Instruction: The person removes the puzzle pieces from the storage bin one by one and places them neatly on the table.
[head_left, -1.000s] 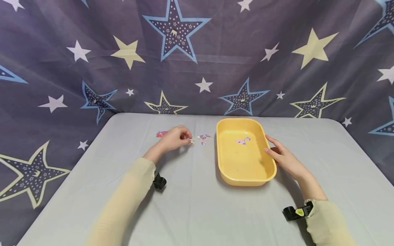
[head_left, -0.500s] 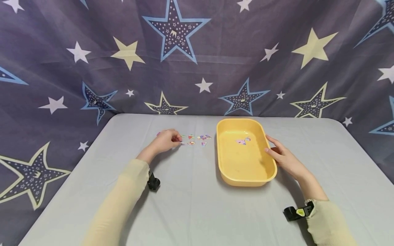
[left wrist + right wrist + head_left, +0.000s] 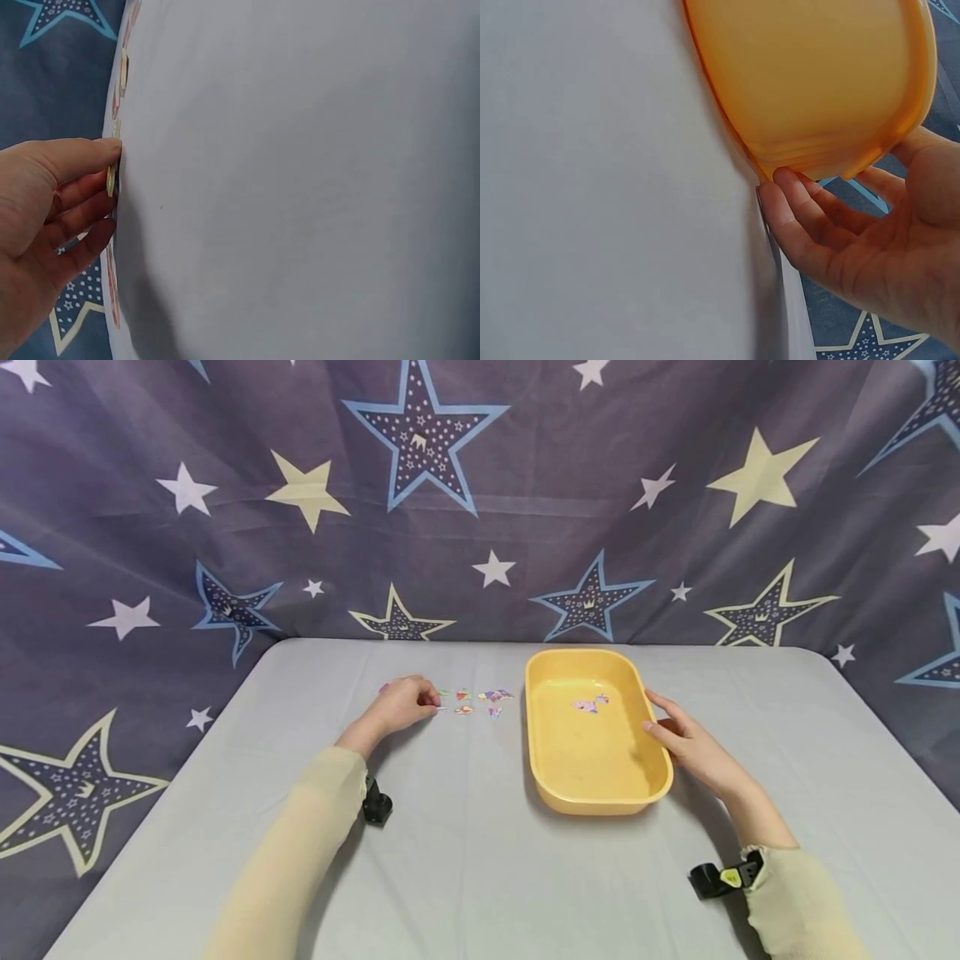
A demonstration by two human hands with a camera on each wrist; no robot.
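Note:
My left hand point(image 3: 406, 702) is at the left end of a group of small, flat, colourful pieces on the table. Its thumb and fingers pinch one small flat piece point(image 3: 111, 181), seen nearly edge-on in the left wrist view. Just to the right lie a red-and-green piece point(image 3: 463, 694), an orange-toned piece point(image 3: 464, 710), a purple-and-yellow piece point(image 3: 496, 695) and a purplish piece point(image 3: 495, 712). My right hand point(image 3: 692, 740) grips the right wall of a yellow plastic bin point(image 3: 592, 768), thumb over the rim. Pink and purple pieces point(image 3: 586, 706) lie inside it.
A pale grey cloth point(image 3: 465, 868) covers the table. Behind it hangs a dark curtain point(image 3: 525, 527) with stars. Part of a pink piece point(image 3: 384, 687) shows behind the left hand, which hides the rest. Each wrist wears a black camera mount point(image 3: 377, 803).
The left hand has moved left from beside the middle pieces, uncovering the red-and-green and orange-toned pieces, and now stays almost still. The right hand and bin have kept their place.

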